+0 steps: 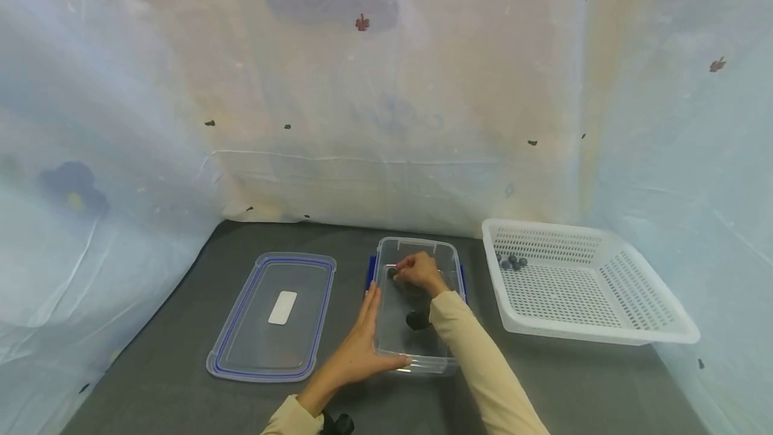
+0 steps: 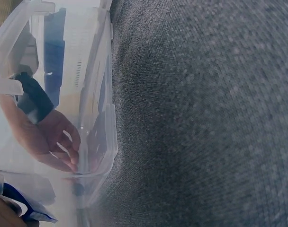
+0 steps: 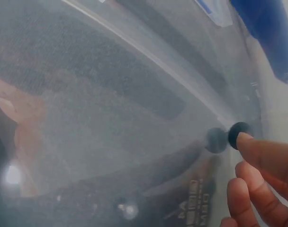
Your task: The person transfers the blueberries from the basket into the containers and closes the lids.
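A clear plastic box (image 1: 395, 334) with blue side latches stands open in the middle of the table. Inside it, at the far left corner, my right hand (image 1: 421, 272) pinches a small dark ball (image 3: 238, 134) at the fingertips, low against the box. The ball's reflection shows beside it in the right wrist view. My left hand (image 1: 360, 346) lies along the box's outside, its straight fingers at the left wall and its thumb at the front edge. Through the clear wall, the left wrist view shows the right hand too.
Left of the box lies its clear lid (image 1: 250, 327) with a blue seal and a white label (image 1: 282, 307). To the right, a white perforated basket (image 1: 568, 294) holds several small dark balls (image 1: 512, 262). Patterned sheeting (image 1: 386, 173) hangs behind the grey table (image 1: 181, 381).
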A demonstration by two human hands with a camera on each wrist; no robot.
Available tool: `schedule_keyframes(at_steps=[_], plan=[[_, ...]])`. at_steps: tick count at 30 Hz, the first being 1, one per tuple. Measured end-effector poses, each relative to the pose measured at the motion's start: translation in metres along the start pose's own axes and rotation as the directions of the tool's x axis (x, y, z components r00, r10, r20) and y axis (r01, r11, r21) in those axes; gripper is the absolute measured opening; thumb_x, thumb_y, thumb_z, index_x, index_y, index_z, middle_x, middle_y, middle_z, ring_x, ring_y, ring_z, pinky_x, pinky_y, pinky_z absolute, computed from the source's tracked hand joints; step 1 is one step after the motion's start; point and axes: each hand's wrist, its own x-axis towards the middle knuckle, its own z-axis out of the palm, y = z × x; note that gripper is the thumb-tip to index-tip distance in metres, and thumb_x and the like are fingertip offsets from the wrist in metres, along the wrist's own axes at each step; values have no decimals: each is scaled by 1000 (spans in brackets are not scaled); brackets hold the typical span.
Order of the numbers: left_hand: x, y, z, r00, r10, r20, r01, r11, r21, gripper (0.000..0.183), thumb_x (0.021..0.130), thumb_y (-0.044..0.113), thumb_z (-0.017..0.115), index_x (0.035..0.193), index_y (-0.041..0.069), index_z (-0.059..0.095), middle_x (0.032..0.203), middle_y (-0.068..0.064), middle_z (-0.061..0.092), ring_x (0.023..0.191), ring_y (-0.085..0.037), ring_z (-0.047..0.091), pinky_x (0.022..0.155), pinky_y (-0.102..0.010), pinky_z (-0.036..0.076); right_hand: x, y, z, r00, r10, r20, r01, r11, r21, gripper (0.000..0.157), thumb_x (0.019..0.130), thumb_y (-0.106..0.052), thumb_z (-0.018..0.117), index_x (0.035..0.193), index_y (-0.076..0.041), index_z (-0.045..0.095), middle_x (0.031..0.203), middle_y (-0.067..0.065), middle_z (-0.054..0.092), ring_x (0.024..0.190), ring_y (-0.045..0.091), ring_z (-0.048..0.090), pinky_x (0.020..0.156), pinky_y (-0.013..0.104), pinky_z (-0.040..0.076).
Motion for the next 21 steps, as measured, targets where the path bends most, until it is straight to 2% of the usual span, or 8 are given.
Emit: schedule_keyframes(at_steps=[7, 11, 14, 18, 21], plan=[[1, 0, 0, 1000, 2, 5, -2, 1000, 6, 127, 69, 44, 85, 155, 4, 1, 161, -11, -8, 143, -39, 2, 108, -62, 20, -2, -8, -10, 998, -57, -20, 58, 997, 59, 21, 75, -10, 80, 92, 0, 75, 79, 5, 71, 71, 17, 62, 65, 31, 52], [2, 0, 1, 1000, 2, 13, -2, 1000, -3, 127, 70, 44, 85, 155, 3, 0, 161, -12, -9, 143, -41, 2, 107, -64, 20, -9, -20, -22, 997, -75, -13, 76, 985, 152, 23, 80, -10, 77, 98, 3, 73, 85, 8, 72, 79, 22, 66, 70, 34, 54], [2, -1, 2, 1000, 8, 18, -8, 1000, -4, 127, 70, 44, 84, 155, 2, -1, 161, -13, -10, 143, -42, 2, 107, -64, 20, -14, -31, -34, 995, -101, -21, 103, 964, 246, 25, 83, -10, 75, 104, 3, 71, 91, 10, 71, 85, 25, 66, 75, 38, 55], [1, -3, 1, 1000, 2, 12, -2, 1000, -1, 126, 70, 44, 85, 155, 3, 1, 161, -12, -10, 143, -41, 2, 107, -63, 21, -19, -41, -53, 984, -151, -91, 172, 932, 320, 30, 86, -12, 74, 112, 1, 69, 98, 11, 70, 92, 26, 65, 81, 41, 54], [1, -3, 1, 1000, 1, 5, -1, 1000, 7, 126, 70, 44, 85, 155, 3, 2, 161, -12, -9, 143, -40, 2, 107, -63, 21, -23, -43, -73, 969, -171, -180, 224, 915, 335, 32, 88, -16, 73, 116, -1, 68, 101, 12, 69, 95, 28, 65, 79, 39, 53]])
